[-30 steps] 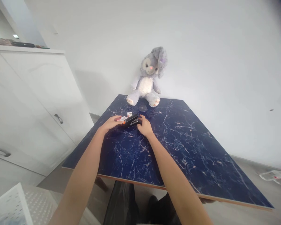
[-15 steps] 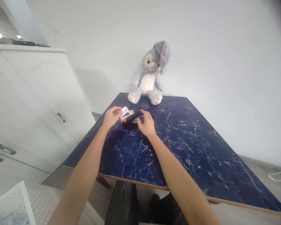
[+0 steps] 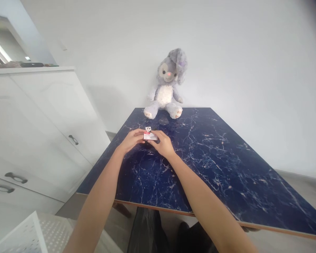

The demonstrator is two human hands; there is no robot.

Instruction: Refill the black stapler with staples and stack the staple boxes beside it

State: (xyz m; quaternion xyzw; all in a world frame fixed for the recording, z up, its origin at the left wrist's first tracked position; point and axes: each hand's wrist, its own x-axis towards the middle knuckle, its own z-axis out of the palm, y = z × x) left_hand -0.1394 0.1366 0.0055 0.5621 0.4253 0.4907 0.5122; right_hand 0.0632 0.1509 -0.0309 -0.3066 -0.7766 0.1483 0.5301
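Note:
Between my hands is a small red-and-white box point(image 3: 150, 136), its printed long side facing me. The fingers of my left hand point(image 3: 133, 139) are closed on its left end. My right hand point(image 3: 163, 143) grips the right end, thumb in front and fingers over the top. Just behind the box, a small white piece with dark print point(image 3: 148, 129) sticks up. A sliver of something black shows behind it by my right fingers; the rest is hidden. All of this is at the left-middle part of the dark blue marbled table point(image 3: 200, 168).
A grey plush toy point(image 3: 165, 95) with long ears sits at the table's back edge against the wall. White cabinets point(image 3: 42, 126) with dark handles stand on the left. A white perforated basket point(image 3: 23, 235) is at the lower left, beside the table.
My hands have come together, and the right one now grips the box too. The box has turned from a tilted position to level. The black object with an orange part is now mostly hidden.

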